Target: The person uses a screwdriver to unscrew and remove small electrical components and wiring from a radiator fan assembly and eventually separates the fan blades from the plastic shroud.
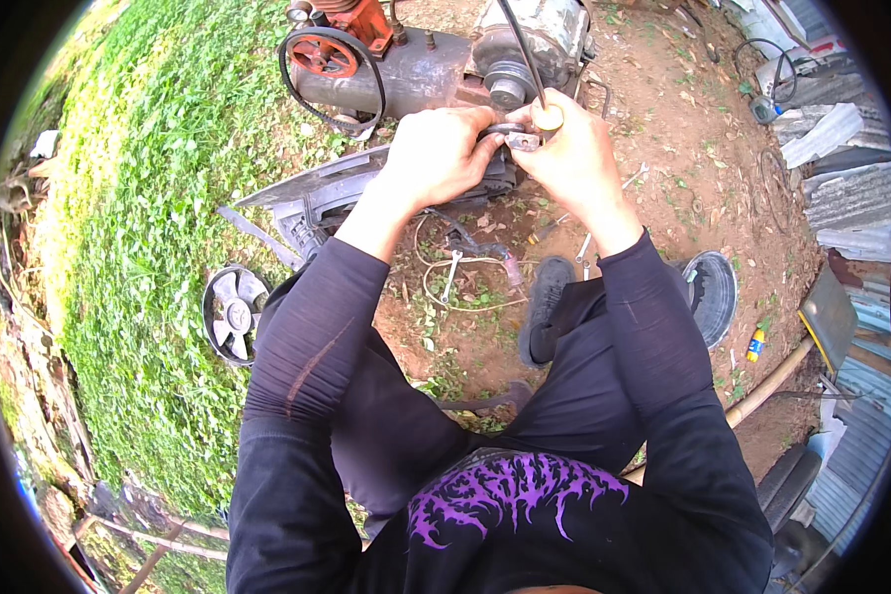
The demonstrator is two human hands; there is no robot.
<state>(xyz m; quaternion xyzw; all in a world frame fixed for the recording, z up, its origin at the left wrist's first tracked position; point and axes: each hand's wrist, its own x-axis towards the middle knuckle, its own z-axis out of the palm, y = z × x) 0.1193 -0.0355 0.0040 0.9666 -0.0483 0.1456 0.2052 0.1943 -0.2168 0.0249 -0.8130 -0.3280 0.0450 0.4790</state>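
Observation:
My left hand (441, 153) is closed, thumb and fingers pinching the edge of a dark, curved part (505, 129). Close against it, my right hand (576, 148) is also closed, around a long dark rod with a yellow end (547, 117); it looks like a screwdriver, but its full shape is hidden. A small metal block (523, 142) shows between the two hands; which hand bears it I cannot tell. Just beyond my fingers is a grooved pulley (509, 85) on a worn motor (540, 40). Below my left hand lies a black radiator-like assembly (337, 188).
A grey compressor tank (421, 74) with a red flywheel (325, 57) and loose belt stands ahead. Wrenches (452, 275) lie on the dirt. A white-bladed fan (236, 314) sits left, a black bucket (713, 297) right, near a yellow bottle (756, 345) and corrugated sheets (856, 203).

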